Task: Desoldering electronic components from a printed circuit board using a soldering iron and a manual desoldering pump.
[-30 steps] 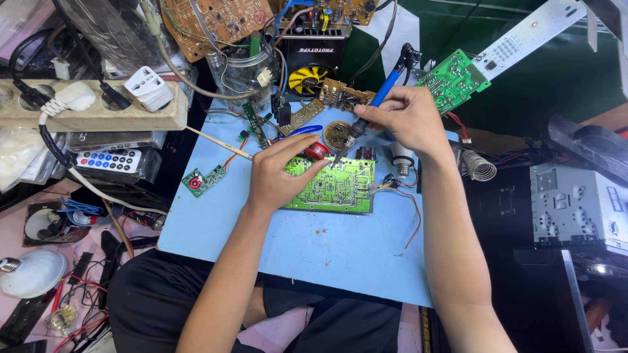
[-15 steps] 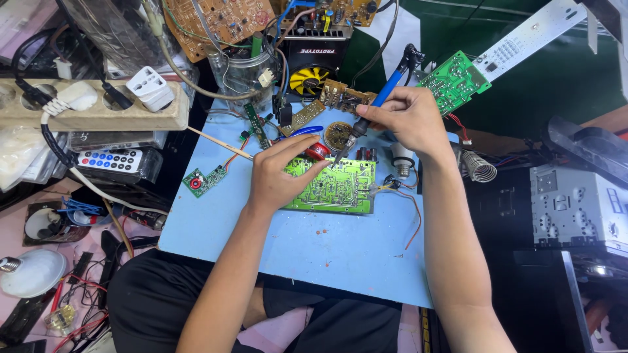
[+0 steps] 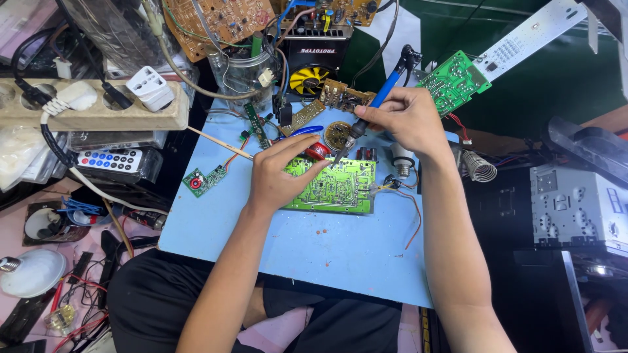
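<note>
Head view looks down on a light blue work board (image 3: 307, 242) resting across the person's lap, with a green circuit board (image 3: 333, 186) lying flat near its middle. The left hand (image 3: 278, 176) rests on the circuit board's left edge, fingers curled loosely with the fingertips toward a small red spool (image 3: 318, 151) just beyond the board's top edge; whether they pinch anything cannot be told. The right hand (image 3: 405, 121) grips a blue-handled soldering iron (image 3: 363, 121) like a pen, its tip slanting down to the circuit board's top edge, close beside the left fingertips. Bare blue surface lies open below the circuit board, down to the near edge; an orange wire (image 3: 413, 219) curves toward the right edge. The far edge is crowded with small boards, a yellow fan (image 3: 307, 78) and a round tin (image 3: 338, 134). A power strip (image 3: 98, 111) and a remote control (image 3: 111, 160) sit off the left edge, a coiled metal stand (image 3: 481, 167) off the right
</note>
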